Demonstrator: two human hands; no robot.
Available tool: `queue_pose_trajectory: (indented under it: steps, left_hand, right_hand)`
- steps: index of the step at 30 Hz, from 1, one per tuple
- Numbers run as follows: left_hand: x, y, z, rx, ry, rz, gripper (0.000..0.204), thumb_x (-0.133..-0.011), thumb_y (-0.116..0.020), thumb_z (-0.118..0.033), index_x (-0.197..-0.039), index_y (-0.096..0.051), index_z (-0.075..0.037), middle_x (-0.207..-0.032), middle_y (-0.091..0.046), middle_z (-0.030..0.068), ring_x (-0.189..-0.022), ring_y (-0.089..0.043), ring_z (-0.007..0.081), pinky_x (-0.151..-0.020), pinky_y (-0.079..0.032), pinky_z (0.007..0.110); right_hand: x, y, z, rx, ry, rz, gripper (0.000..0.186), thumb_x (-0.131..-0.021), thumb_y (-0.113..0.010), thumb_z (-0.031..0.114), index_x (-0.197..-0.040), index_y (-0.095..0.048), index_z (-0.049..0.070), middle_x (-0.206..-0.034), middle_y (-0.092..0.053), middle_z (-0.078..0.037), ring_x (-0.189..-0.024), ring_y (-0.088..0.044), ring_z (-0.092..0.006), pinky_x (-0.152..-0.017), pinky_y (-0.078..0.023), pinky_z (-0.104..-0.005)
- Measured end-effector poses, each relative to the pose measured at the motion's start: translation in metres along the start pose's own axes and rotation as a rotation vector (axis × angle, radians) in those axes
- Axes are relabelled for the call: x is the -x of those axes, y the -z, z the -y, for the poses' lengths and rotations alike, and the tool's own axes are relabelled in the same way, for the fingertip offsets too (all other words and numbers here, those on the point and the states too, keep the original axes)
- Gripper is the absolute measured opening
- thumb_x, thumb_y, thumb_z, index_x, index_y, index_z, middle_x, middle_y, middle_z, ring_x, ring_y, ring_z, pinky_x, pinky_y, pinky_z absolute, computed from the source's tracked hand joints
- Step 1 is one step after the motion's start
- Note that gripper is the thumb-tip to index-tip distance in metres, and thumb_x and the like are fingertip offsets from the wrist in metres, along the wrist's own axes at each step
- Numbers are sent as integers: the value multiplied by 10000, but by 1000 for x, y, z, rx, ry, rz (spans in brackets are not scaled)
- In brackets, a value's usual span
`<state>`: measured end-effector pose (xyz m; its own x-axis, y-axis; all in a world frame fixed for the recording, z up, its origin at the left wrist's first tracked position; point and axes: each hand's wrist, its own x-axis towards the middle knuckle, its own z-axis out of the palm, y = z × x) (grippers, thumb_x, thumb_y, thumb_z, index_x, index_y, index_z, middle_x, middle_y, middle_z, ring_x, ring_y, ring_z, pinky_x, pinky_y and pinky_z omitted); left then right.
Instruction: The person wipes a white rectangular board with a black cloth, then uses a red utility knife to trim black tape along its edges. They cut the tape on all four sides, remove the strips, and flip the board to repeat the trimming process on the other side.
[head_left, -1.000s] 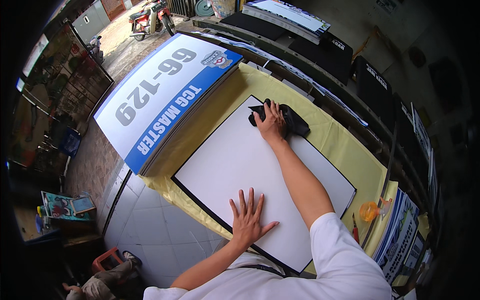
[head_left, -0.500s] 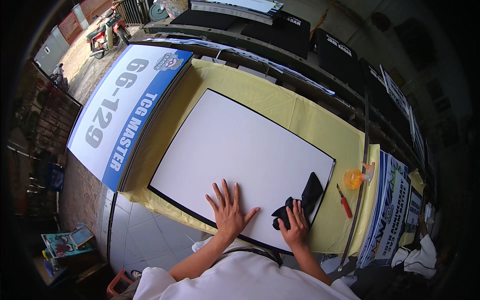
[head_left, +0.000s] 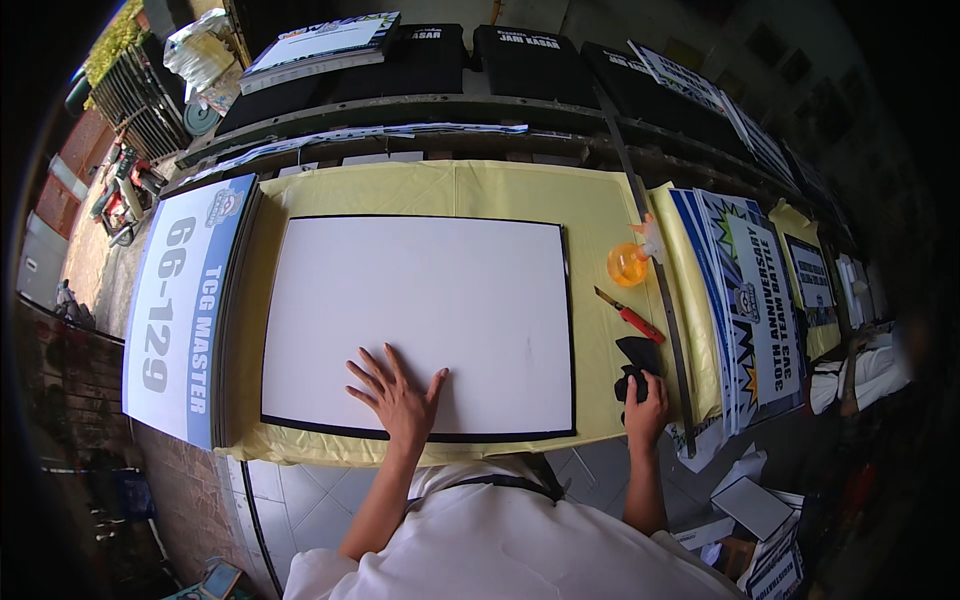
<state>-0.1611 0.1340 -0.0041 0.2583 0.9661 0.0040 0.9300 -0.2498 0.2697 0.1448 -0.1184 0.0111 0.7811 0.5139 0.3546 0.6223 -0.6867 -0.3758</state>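
A white board with black edging (head_left: pixel 430 300) lies flat on the yellow-covered table (head_left: pixel 600 390). My left hand (head_left: pixel 400 400) rests on the board near its front edge, palm down with the fingers spread. To the right of the board, over the yellow cover, my right hand (head_left: pixel 645 408) is closed on a bunched black cloth (head_left: pixel 638 355). Just beyond the cloth lies a red utility knife (head_left: pixel 632 316) with its blade out. Farther back stands a spray bottle (head_left: pixel 628 264) of orange liquid, beside a long dark metal straightedge (head_left: pixel 663 290).
A stack of blue-and-white printed boards (head_left: pixel 180 310) stands at the left, and more printed boards (head_left: pixel 750 300) at the right. Behind the table runs a dark rack (head_left: pixel 400 115) with black panels. Another person (head_left: pixel 865 372) is at the far right. A red motorbike (head_left: pixel 125 195) is parked outside.
My right hand has moved off the board to the right, taking the black cloth along. My left hand stays spread on the board. The whole view has turned, so the board now appears straighter.
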Motion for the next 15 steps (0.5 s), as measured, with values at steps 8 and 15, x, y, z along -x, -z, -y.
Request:
queue_pose_trajectory:
  steps: [8, 15]
  left_hand:
    - [-42, -30, -11, -5, 28, -88, 1142, -866, -484, -829, -1581, -280, 38, -1647, -51, 364, -1525, 82, 548, -1141, 22, 762]
    - [-68, -40, -21, -27, 12, -135, 1112, -897, -469, -799, -1559, -295, 78, -1651, -92, 345, -1536, 42, 529, -1148, 1, 758]
  right_hand:
    - [-6, -6, -17, -6, -41, -14, 329, -978, -664, 319, -1150, -649, 39, -1070, -649, -166, -1040, -640, -390, -876, -519, -484]
    - [-8, 5, -9, 60, -132, 238, 419, -980, -644, 390, -1185, -528, 44, -1234, -520, -232, -1166, -545, -447, -950, -468, -521]
